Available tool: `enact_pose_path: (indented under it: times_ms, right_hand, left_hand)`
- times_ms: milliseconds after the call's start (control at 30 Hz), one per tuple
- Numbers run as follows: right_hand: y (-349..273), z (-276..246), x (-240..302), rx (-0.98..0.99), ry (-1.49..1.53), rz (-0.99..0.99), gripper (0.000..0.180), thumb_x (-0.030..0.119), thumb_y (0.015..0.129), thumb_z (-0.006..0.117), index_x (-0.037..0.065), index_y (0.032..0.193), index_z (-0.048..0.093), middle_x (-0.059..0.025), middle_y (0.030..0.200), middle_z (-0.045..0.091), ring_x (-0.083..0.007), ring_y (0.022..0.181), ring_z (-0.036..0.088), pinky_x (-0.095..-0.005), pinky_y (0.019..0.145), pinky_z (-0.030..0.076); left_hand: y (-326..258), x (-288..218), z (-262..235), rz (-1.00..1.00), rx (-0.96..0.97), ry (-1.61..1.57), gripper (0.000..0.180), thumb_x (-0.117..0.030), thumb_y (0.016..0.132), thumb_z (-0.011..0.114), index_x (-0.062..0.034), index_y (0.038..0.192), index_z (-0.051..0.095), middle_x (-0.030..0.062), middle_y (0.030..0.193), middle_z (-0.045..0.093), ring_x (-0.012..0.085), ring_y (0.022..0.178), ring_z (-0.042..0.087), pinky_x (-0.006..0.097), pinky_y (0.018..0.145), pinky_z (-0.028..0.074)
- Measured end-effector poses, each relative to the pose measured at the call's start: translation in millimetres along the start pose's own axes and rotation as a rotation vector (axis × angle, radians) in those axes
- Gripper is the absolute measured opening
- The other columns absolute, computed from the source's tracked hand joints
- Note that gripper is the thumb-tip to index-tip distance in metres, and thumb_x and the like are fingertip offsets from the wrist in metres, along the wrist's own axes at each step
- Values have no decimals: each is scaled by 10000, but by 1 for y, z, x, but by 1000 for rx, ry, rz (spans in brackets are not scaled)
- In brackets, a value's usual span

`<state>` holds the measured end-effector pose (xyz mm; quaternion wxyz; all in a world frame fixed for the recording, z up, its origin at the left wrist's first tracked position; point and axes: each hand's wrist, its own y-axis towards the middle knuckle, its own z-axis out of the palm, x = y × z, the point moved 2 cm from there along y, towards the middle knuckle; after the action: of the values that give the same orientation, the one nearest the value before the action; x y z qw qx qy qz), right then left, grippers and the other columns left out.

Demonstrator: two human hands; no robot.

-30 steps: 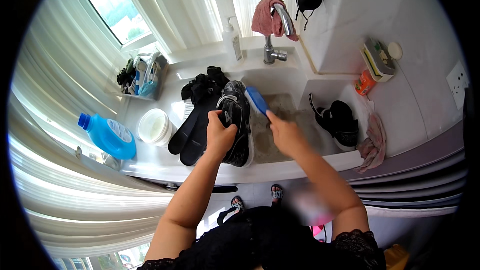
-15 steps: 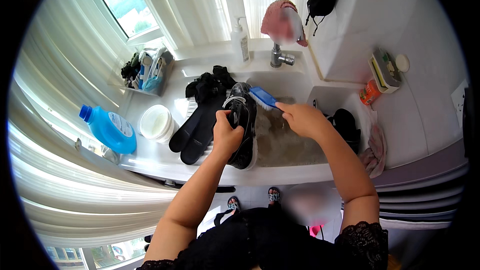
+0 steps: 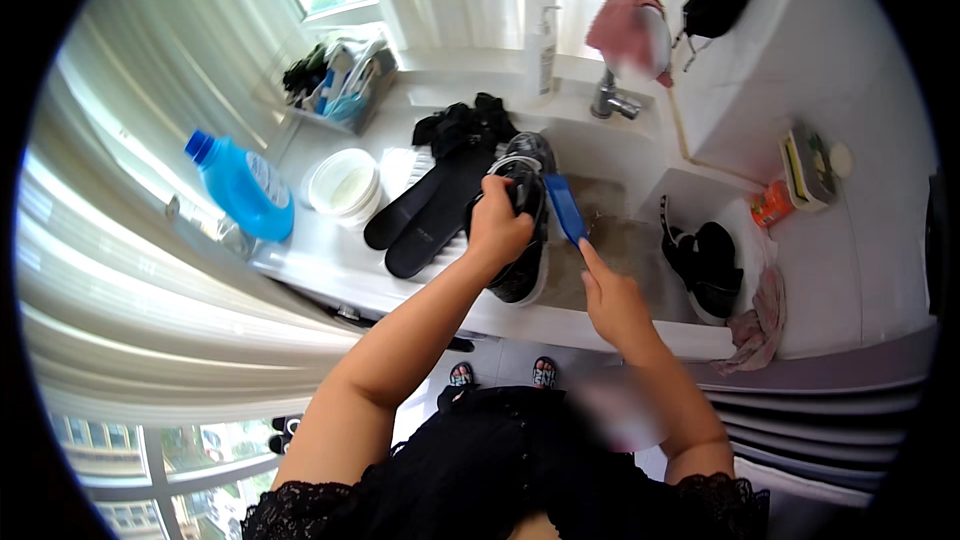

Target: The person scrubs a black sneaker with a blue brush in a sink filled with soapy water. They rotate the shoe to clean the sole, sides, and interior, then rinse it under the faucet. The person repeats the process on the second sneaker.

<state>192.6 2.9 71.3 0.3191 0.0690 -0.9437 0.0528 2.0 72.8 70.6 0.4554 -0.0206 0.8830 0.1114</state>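
Note:
A black shoe (image 3: pixel 525 265) with a pale sole edge rests at the left rim of the sink. My left hand (image 3: pixel 498 223) grips it by its opening, the fingers partly hidden inside. In my right hand (image 3: pixel 618 302) is the handle of a blue brush (image 3: pixel 566 208), whose head lies against the shoe's right side. Murky brown water (image 3: pixel 610 270) fills the sink beneath the brush. Two black insoles (image 3: pixel 440 215) lie left of the shoe, with a bundle of black cloth or laces (image 3: pixel 465 128) beyond them.
A second black shoe (image 3: pixel 708 262) sits at the sink's right side, near a pink rag (image 3: pixel 762 325). Leftward stand a white tub (image 3: pixel 345 188), a blue detergent bottle (image 3: pixel 245 190) and a bin of brushes (image 3: pixel 345 90). A pump bottle (image 3: pixel 541 58) and cloth-draped faucet (image 3: pixel 612 100) stand behind.
My right hand has drawn nearer to me, and the brush has turned from slanting sideways to pointing away along the shoe's side. My left hand keeps its grip. The whole view has shifted.

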Motion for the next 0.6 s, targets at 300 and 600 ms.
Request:
enact_pose_path:
  times_ms: [300, 600]
  right_hand:
    - [25, -42, 13, -440, 149, -183, 398, 159, 937, 510, 107, 1331, 502, -262, 870, 614, -380, 711, 586, -386, 682, 474]
    - [-17, -91, 193, -409, 236, -639, 382, 141, 981, 459, 31, 1346, 486, -157, 1134, 585, -160, 957, 472, -292, 838, 379]
  left_hand:
    - [5, -34, 16, -117, 386, 272, 435, -49, 761, 619, -1, 1127, 388, 266, 1024, 629, 405, 986, 625, 465, 840, 497]
    - [3, -3, 112, -2, 370, 193, 279, -198, 933, 377, -26, 1140, 454, 246, 928, 664, 387, 883, 663, 474, 771, 522]
